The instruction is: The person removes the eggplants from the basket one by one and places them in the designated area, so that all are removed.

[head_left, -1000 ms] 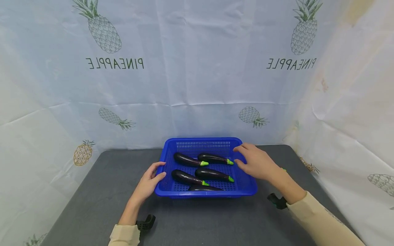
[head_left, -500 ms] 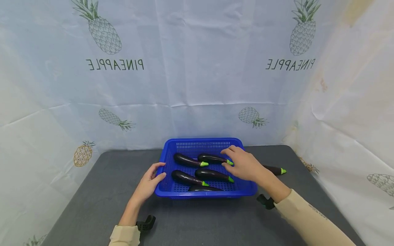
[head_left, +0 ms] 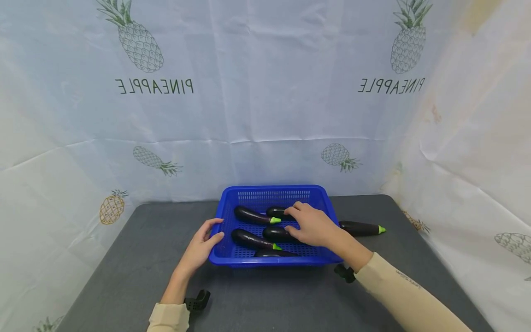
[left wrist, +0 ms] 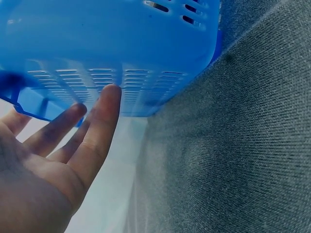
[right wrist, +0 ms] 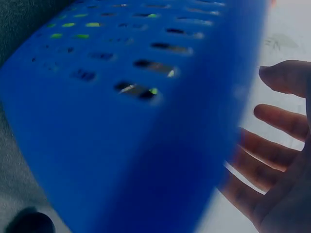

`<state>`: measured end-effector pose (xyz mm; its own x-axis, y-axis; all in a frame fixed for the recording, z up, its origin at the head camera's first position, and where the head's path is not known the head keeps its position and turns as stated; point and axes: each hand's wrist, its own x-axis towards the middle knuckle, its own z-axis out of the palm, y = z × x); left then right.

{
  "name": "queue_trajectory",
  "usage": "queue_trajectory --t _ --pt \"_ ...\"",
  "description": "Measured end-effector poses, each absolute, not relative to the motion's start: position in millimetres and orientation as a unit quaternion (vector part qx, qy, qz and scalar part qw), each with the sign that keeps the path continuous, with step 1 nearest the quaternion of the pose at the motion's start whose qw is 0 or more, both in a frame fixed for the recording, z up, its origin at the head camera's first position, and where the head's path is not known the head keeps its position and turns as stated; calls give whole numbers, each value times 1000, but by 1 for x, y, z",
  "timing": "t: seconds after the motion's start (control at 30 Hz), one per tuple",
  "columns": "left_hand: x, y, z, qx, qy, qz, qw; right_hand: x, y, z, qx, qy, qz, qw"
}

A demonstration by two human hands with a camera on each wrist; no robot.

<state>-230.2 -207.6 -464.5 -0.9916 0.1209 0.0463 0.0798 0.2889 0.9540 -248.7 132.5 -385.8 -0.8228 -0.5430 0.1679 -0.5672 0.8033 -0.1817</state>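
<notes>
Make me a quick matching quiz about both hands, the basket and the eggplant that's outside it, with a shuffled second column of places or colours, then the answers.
Column one
1. Left hand
2. Right hand
3. Basket
4. Outside eggplant

Column two
A. Over the eggplants inside, in the head view
B. Blue
C. On the table, to the right
D. By the left side wall

Pairs: 1-D, 2-A, 3-B, 4-C
</notes>
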Motion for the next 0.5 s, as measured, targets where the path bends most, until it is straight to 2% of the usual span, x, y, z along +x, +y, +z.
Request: queue_trajectory --t 0.5 --pt "-229 -207 -462 67 803 592 12 -257 114 -407 287 -956 65 4"
